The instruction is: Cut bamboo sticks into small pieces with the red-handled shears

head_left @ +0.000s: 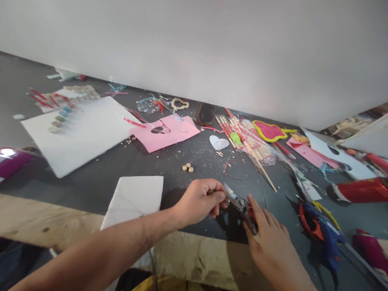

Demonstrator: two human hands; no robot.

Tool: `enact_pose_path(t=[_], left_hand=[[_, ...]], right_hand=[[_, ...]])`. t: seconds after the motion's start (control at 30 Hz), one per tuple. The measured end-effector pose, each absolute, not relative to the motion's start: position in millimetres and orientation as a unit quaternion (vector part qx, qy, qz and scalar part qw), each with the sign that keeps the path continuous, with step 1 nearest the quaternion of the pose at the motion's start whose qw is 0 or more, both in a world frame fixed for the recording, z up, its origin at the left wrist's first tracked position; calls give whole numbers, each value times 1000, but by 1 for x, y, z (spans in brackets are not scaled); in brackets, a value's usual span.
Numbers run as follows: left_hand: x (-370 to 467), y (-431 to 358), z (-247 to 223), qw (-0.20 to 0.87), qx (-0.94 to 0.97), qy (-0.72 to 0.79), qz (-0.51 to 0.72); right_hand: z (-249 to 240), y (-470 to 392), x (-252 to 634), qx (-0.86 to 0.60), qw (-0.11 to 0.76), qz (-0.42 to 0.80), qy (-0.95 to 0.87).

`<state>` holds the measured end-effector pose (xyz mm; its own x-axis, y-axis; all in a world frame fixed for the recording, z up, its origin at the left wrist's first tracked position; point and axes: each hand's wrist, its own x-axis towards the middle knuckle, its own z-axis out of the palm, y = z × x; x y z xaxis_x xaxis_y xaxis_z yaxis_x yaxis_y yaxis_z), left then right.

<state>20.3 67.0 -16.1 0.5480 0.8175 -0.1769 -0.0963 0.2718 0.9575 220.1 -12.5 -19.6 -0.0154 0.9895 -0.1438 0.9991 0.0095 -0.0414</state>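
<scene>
My left hand [203, 200] is closed in a pinch near the front edge of the dark table, on something too small to make out. My right hand [266, 234] grips the handles of metal cutters [241, 204], whose jaws meet the fingertips of my left hand. A small pale piece shows at the jaws. Beyond my left hand lies a little cluster of pale beads [187, 167]. A white paper heart [218, 142] and a thin dark red cord [238, 178] lie past the cutters.
White foam [136, 194] lies under my left forearm; a larger white board [81, 129] is at left. Pink paper [165, 133], a phone [205, 114] and wooden sticks [263, 173] lie farther back. At right are a blue glue gun [329, 238] and a red can [362, 190].
</scene>
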Motion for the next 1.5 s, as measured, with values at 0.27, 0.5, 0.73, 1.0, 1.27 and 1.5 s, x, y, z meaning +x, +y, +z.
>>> enact_pose_path(t=[0.27,0.5,0.73,1.0,1.27,1.5], left_hand=[[24,66,-17,725,502,352,315],[22,69,-16,731,493,353,314],[23,68,-15,732,494,351,313],[23,69,-13,726,500,358,310],[22,68,-15,701,533,340,329],[21,67,-15,699,537,358,307]], right_hand=[[-18,-13,225,682,42,-45,729],[-20,-11,221,665,-5,-24,746],[-24,-11,226,644,-40,-8,764],[-22,-7,226,668,-16,-58,741],[-22,-8,223,682,-30,-25,731],[-18,-10,220,696,15,-54,716]])
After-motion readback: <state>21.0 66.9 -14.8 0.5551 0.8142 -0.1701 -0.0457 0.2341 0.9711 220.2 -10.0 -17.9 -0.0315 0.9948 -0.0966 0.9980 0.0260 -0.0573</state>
